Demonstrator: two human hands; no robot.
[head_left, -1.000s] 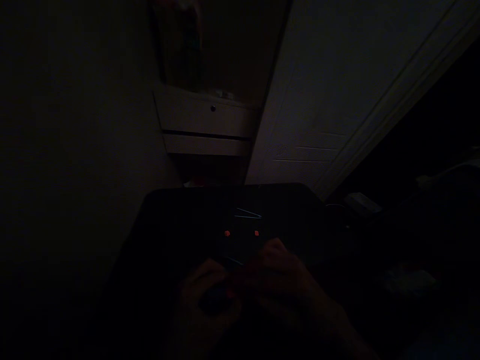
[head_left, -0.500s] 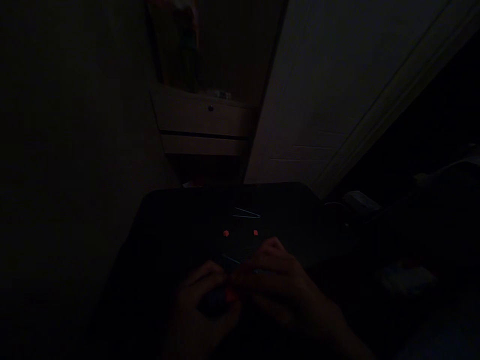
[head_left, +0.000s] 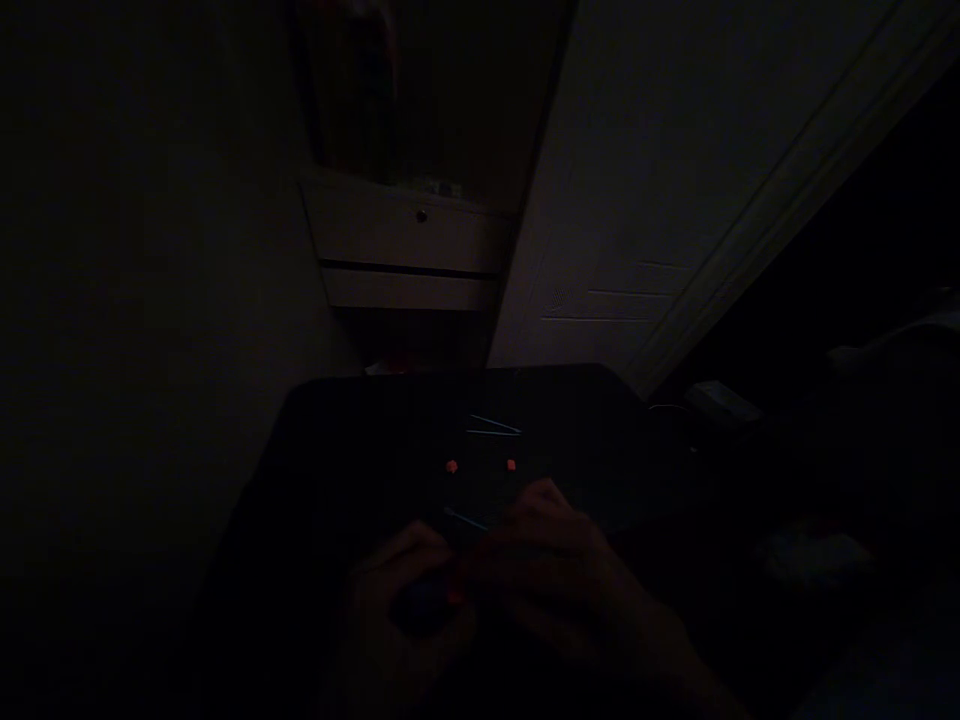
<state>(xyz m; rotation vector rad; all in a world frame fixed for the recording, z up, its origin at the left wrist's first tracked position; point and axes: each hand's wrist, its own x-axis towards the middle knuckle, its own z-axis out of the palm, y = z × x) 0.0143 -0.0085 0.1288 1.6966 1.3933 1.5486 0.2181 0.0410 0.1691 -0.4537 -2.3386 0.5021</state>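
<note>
The scene is very dark. My left hand [head_left: 397, 600] is closed around a dark blue, rounded object [head_left: 421, 605] with a glowing red-orange end [head_left: 454, 592]. My right hand [head_left: 562, 570] has its fingers bent together at that red end; what they grip, if anything, is hidden. Just beyond the hands lies a thin pale rod [head_left: 466, 519], partly covered by my right hand. Farther off are two small orange-red pieces, a left one [head_left: 451, 467] and a right one [head_left: 511, 465]. Behind them two thin pale rods [head_left: 493, 425] meet in a narrow V.
The hands are over a dark table [head_left: 345, 420] with rounded far corners. Beyond it stand a cabinet with a drawer [head_left: 405, 235] and a pale panel [head_left: 600, 240]. A pale box-like thing [head_left: 721, 402] lies past the table's right side.
The picture has become slightly darker. Both hands keep nearly the same place and grip, with only a slight shift of the fingers; the rods and orange-red pieces have not moved.
</note>
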